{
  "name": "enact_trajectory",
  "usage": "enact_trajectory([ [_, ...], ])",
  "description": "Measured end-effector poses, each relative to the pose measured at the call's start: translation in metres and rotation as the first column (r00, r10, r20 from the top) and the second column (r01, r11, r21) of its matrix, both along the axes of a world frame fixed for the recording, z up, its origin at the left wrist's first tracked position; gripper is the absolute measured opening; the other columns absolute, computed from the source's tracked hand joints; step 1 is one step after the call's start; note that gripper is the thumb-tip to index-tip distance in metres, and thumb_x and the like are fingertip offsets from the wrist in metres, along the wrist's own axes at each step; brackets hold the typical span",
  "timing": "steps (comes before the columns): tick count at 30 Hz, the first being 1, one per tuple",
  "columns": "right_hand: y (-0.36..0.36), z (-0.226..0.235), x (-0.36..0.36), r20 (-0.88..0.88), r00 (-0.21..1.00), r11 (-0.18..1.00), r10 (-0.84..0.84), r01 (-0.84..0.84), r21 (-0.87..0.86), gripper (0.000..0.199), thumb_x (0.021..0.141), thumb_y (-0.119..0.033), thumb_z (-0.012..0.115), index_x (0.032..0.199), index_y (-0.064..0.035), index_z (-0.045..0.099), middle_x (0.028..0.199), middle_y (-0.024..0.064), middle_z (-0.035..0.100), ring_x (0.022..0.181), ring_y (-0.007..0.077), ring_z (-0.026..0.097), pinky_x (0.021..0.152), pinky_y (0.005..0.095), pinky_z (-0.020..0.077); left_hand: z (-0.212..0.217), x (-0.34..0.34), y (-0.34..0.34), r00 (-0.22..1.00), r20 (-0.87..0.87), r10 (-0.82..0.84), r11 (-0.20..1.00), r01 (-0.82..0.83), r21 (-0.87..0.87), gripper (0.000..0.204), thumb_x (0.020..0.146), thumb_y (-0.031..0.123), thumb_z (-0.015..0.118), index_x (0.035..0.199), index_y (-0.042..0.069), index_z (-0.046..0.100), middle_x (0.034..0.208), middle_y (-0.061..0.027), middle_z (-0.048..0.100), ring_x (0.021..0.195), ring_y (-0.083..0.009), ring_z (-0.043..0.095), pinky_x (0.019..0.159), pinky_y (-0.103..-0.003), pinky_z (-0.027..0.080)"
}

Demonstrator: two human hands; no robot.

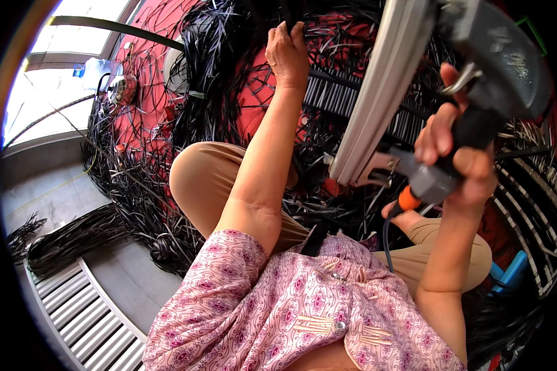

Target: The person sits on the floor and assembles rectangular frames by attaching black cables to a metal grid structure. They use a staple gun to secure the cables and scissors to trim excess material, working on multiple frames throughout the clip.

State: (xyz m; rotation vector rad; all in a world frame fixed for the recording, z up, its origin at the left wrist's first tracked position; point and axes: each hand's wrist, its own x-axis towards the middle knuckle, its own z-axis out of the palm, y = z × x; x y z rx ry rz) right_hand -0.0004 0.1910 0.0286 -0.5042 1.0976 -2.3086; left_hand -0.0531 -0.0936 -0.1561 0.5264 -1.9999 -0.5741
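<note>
My right hand is closed round the black grip of a nail gun with a grey head. The tool's long silver magazine slants across the middle, and an orange fitting with a dark line joins the grip's lower end. My left hand reaches forward, its fingers bent at a dark bar at the top. Its grip there is partly lost in shadow. Beyond the magazine lies a panel of black strips, partly covered by the tool.
Loose black strips lie in heaps over the red floor covering. At lower left is a light slatted rack beside a bundle of dark strips. Pale-banded strips and a blue object are at right.
</note>
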Motion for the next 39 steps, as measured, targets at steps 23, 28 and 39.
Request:
enact_trajectory([
  [23, -0.074, -0.122, -0.183, 0.076, 0.988, 0.969, 0.134, -0.147, 0.2, 0.021, 0.08, -0.022, 0.066, 0.075, -0.0047, 0.055, 0.066, 0.0032, 0.054, 0.059, 0.0121, 0.056, 0.062, 0.0286, 0.0507, 0.015, -0.071, -0.019, 0.985, 0.039, -0.165, 0.985, 0.167, -0.049, 0.022, 0.091, 0.02, 0.062, 0.095, -0.001, 0.064, 0.081, -0.0184, 0.06, 0.076, -0.0381, 0.06, 0.066, -0.044, 0.048],
  [28, -0.06, -0.056, -0.26, -0.12, 0.984, 0.991, 0.129, -0.123, 0.054, 0.02, 0.09, -0.024, 0.067, 0.088, -0.0062, 0.06, 0.077, -0.0002, 0.06, 0.069, 0.0107, 0.062, 0.072, 0.0253, 0.0499, 0.014, -0.086, -0.022, 0.989, 0.026, -0.144, 0.989, 0.145, -0.022, 0.024, 0.092, 0.024, 0.061, 0.09, 0.0, 0.066, 0.079, -0.016, 0.063, 0.075, -0.0357, 0.062, 0.069, -0.042, 0.048],
  [39, -0.062, -0.106, -0.212, -0.136, 0.989, 0.963, -0.054, 0.088, 0.254, 0.02, 0.076, -0.015, 0.069, 0.08, -0.0002, 0.057, 0.069, 0.0061, 0.059, 0.059, 0.0146, 0.058, 0.062, 0.0309, 0.0526, 0.018, -0.085, -0.027, 0.984, 0.044, -0.17, 0.985, 0.172, -0.036, 0.027, 0.09, 0.023, 0.063, 0.09, -0.003, 0.064, 0.078, -0.0178, 0.061, 0.073, -0.0372, 0.061, 0.066, -0.043, 0.047],
])
